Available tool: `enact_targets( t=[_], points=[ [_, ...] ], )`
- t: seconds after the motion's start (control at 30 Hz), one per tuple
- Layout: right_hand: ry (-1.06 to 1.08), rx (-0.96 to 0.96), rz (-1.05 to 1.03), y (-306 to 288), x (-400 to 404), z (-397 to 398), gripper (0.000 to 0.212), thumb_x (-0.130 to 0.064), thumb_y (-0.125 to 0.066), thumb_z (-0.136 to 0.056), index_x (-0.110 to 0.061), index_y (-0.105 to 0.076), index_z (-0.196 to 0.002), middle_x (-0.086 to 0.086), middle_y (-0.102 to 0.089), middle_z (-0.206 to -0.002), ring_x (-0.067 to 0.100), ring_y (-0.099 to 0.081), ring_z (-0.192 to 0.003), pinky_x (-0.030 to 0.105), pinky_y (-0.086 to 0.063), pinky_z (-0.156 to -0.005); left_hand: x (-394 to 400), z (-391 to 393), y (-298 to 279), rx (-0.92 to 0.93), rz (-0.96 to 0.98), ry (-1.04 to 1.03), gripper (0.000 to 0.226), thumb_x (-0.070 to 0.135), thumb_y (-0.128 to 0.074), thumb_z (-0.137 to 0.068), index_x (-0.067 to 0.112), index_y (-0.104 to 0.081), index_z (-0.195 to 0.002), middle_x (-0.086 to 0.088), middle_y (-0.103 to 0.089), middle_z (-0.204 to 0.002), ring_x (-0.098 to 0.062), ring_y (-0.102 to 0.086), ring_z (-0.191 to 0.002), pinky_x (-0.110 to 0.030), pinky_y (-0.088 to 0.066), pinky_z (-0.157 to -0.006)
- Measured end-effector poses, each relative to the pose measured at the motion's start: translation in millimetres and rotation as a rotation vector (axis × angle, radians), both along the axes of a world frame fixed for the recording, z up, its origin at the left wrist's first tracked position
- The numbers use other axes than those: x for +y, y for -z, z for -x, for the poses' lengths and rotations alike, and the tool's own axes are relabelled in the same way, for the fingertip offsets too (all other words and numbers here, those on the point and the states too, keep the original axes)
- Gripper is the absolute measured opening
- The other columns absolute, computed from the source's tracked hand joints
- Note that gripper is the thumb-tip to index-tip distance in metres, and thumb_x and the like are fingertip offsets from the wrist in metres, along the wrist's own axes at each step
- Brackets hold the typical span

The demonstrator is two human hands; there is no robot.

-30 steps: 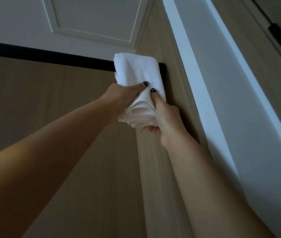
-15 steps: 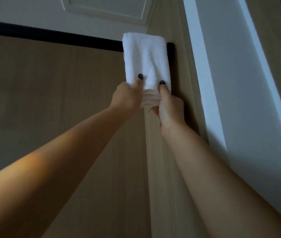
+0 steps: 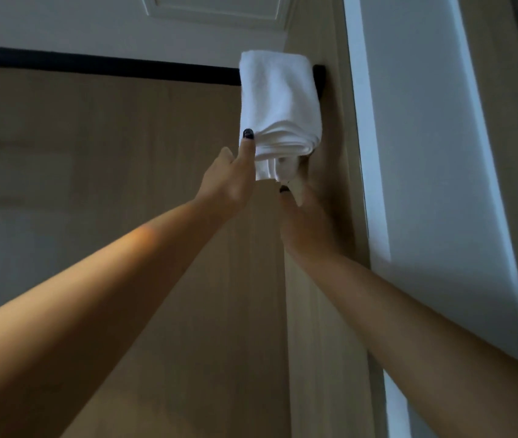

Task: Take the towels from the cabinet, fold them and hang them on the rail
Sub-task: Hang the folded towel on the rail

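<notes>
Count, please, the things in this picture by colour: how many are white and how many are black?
White: 1, the folded white terry towel draped over the rail.
Black: 1, the long black round rail fixed on the beige wood panel.
Total: 2

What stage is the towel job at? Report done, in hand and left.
Done: one folded white towel is draped over the black rail, at its right end. In hand: the left hand pinches the towel's lower left edge, and the right hand reaches under its hanging layers, apparently straightening them. Left: letting go. No other towel is in view.
</notes>
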State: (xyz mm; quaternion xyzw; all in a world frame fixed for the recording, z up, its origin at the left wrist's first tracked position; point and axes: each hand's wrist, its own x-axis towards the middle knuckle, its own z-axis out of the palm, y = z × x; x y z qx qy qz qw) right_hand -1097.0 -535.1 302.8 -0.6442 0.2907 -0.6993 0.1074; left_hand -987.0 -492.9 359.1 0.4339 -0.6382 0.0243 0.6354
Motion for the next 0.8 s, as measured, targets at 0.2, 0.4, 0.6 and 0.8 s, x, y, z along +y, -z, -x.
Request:
enact_targets(
  t=[0.2,0.4,0.6,0.8],
  points=[
    [0.231,0.608,-0.042,12.0,25.8,2.0,0.06,-0.049,-0.038,-0.101,-0.007,-0.032,-0.144,0.01,-0.034,-0.151,0.023,-0.034,-0.138,0.034,-0.032,-0.103,30.1,-32.3,16.2,-0.174,-0.071,-0.19,0.076,0.06,-0.019,-0.101,0.005,-0.023,-0.154,-0.013,-0.031,-0.158,-0.027,-0.031,-0.143,-0.035,-0.027,-0.11],
    [0.36,0.924,-0.044,16.4,62.2,-11.9,0.074,-0.052,-0.037,-0.101,-0.009,-0.011,-0.155,0.005,-0.011,-0.164,0.019,-0.014,-0.15,0.035,-0.02,-0.116,65.8,-90.5,44.8,-0.335,-0.178,-0.329,0.077,0.058,-0.025,-0.101,0.009,-0.009,-0.158,-0.014,-0.015,-0.163,-0.025,-0.015,-0.15,-0.027,-0.013,-0.117],
    [0.327,0.991,-0.107,46.1,84.1,-69.9,0.08,-0.055,-0.038,-0.099,-0.013,-0.001,-0.157,0.004,0.002,-0.165,0.021,-0.002,-0.152,0.037,-0.01,-0.123,100.9,-166.7,92.4,-0.482,-0.333,-0.415,0.079,0.056,-0.027,-0.101,0.005,-0.002,-0.157,-0.01,-0.004,-0.165,-0.019,-0.003,-0.152,-0.027,-0.005,-0.12],
    [0.255,1.045,-0.072,86.9,117.1,-149.8,0.081,-0.052,-0.042,-0.099,-0.008,-0.006,-0.156,0.008,-0.007,-0.164,0.022,-0.004,-0.152,0.041,-0.012,-0.123,145.2,-234.3,144.3,-0.564,-0.471,-0.424,0.081,0.055,-0.028,-0.101,0.004,0.002,-0.156,-0.008,0.002,-0.166,-0.016,0.005,-0.152,-0.028,-0.002,-0.12]
  ],
)
